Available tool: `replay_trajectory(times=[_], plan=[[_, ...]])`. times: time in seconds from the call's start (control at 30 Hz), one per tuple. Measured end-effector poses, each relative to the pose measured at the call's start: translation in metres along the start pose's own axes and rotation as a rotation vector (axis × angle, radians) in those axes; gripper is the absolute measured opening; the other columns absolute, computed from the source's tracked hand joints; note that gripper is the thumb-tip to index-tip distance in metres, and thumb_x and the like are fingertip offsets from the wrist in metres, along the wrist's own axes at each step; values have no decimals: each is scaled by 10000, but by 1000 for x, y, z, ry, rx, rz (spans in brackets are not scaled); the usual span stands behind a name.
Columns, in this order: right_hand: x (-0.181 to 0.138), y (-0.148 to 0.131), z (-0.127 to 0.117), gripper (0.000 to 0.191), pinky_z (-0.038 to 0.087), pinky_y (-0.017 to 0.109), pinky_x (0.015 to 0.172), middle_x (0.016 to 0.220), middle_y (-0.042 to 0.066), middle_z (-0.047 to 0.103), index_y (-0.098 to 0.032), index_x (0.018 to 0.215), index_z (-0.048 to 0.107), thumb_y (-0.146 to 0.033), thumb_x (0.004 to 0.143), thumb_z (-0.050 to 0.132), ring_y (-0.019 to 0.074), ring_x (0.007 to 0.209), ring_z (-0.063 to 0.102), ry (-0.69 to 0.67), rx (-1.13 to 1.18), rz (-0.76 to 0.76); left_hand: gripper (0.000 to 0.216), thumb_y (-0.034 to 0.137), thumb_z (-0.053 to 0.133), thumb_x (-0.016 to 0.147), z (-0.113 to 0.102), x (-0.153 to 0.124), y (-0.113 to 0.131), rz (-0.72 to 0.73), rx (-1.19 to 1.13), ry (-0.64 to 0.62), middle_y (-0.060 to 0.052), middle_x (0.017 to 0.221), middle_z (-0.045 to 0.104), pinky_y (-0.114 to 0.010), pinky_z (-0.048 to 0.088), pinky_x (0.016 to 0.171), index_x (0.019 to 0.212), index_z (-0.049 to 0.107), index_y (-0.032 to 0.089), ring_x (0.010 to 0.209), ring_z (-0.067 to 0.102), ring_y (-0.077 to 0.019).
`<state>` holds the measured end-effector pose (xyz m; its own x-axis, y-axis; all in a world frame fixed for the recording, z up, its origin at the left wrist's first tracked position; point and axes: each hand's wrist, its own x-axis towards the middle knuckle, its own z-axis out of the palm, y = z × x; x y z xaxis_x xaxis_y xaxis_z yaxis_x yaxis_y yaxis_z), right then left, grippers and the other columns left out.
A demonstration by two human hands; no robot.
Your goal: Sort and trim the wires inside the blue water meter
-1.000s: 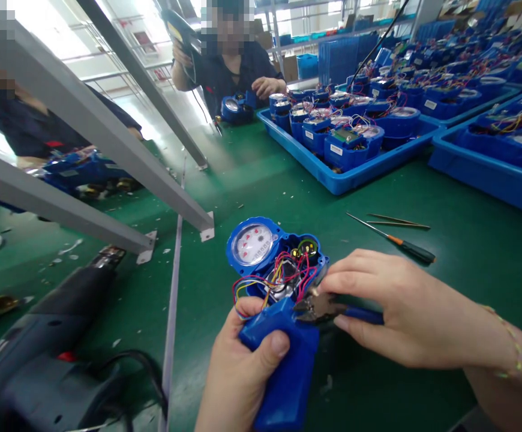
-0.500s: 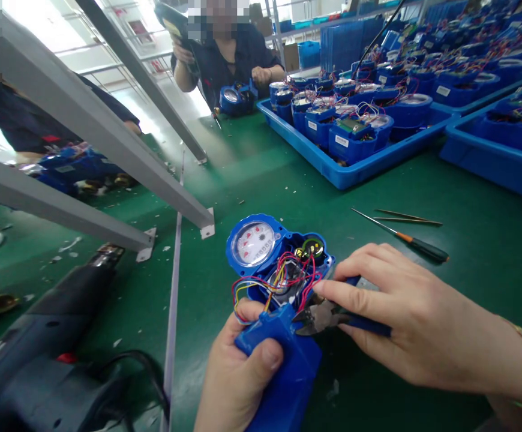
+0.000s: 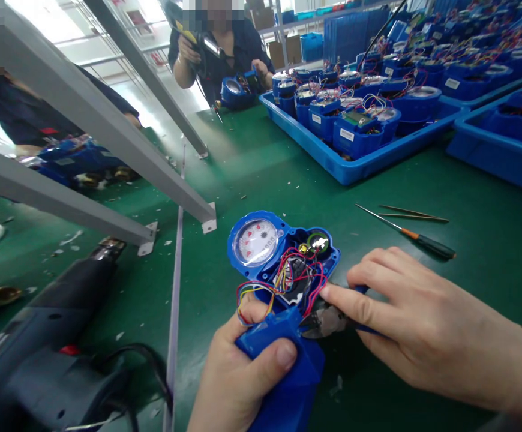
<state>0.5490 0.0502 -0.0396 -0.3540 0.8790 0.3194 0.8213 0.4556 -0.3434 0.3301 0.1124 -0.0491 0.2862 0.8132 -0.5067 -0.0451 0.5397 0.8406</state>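
An open blue water meter (image 3: 270,252) lies on the green mat, its white dial up and coloured wires (image 3: 288,279) spilling from its inside. My left hand (image 3: 238,372) is closed round the meter's blue lower housing (image 3: 283,366), thumb on top. My right hand (image 3: 414,327) grips blue-handled cutters (image 3: 328,318), index finger laid along them; their jaws sit at the wires beside the housing.
A dark heat gun (image 3: 40,354) with its cord lies at the left. A screwdriver (image 3: 409,234) and tweezers (image 3: 411,214) rest at the right. Blue trays (image 3: 355,168) of meters fill the back right. Grey frame struts (image 3: 108,138) cross the left. Two other people work across the table.
The view has tilted slightly. My right hand with the cutters has slid a little lower and nearer the housing; my left thumb has shifted right on it. The person opposite lowered a tool.
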Motion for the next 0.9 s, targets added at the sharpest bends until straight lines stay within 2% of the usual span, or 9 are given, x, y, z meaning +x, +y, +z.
replay_trajectory(times=[0.23, 0.47, 0.63, 0.77, 0.9], plan=[[0, -3, 2, 269, 433, 422, 733, 944, 74, 569, -176, 1186, 545, -112, 932, 486, 243, 841, 495, 2, 7, 21, 462, 445, 899, 563, -19, 9, 0, 33, 209, -137, -19, 690, 661, -219, 501, 548, 720, 557, 177, 588, 601, -142], [3, -3, 4, 270, 426, 375, 693, 929, 59, 573, -189, 1153, 569, -97, 908, 502, 219, 805, 494, -10, 118, 59, 524, 448, 929, 481, -2, 3, 1, 47, 64, 4, 4, 635, 647, -172, 432, 486, 686, 530, 176, 511, 538, -96], [4, -1, 1, 326, 427, 373, 741, 1000, 46, 566, -240, 1174, 564, -115, 873, 570, 218, 863, 495, -70, 226, 98, 540, 465, 932, 459, -2, 5, -1, 59, 44, -11, -10, 673, 680, -201, 477, 506, 704, 547, 176, 531, 583, -123], [4, -1, 2, 363, 421, 395, 767, 1024, 62, 565, -235, 1201, 549, -103, 863, 568, 238, 899, 495, -14, 196, 77, 529, 461, 935, 463, -3, 6, -1, 54, 22, -13, -3, 667, 680, -188, 484, 511, 705, 563, 175, 520, 591, -112], [4, -2, 5, 265, 406, 398, 760, 986, 55, 576, -222, 1121, 575, -106, 886, 539, 235, 877, 504, 19, 167, 87, 545, 463, 944, 433, -1, 6, 0, 56, 22, 30, -1, 647, 671, -158, 462, 489, 699, 574, 165, 517, 572, -94]])
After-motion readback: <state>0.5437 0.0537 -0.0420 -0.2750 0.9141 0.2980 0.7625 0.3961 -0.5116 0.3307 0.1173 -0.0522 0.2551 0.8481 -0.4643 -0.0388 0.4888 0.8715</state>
